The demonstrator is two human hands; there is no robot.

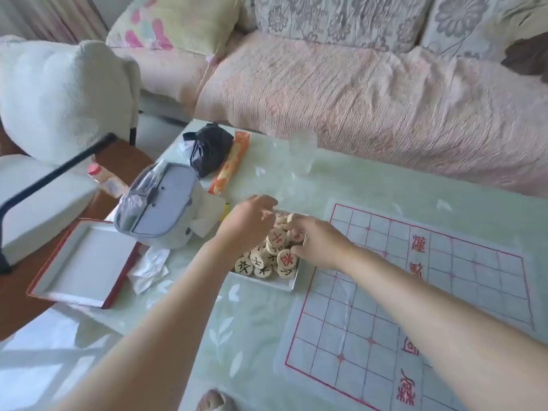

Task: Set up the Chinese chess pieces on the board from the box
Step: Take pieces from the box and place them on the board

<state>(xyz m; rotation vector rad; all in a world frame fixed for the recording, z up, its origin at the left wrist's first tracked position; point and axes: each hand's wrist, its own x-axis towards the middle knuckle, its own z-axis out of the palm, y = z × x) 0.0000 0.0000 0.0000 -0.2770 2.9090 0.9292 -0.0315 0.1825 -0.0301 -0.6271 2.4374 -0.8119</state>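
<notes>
Sofa point(370, 93): along the far side, draped in a crinkled pale pink cover, patchy daylight across the seat. Back cushions point(341, 16): pale, grey flower print. Pillow point(178, 20): yellow-green with pink shapes, at the sofa's left end. Low table point(255, 321): pale green glossy top with white leaf motifs, just in front of the sofa. Chair point(59, 93): white knitted cover, beyond the table's left edge. Side surface point(17, 295): red-brown wood, left of the table.

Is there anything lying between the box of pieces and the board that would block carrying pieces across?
Nothing visible does. The box sits right beside the board, with only bare table between them. The board's grid holds no pieces yet. Both hands, left hand and right hand, are already on the pieces.
</notes>
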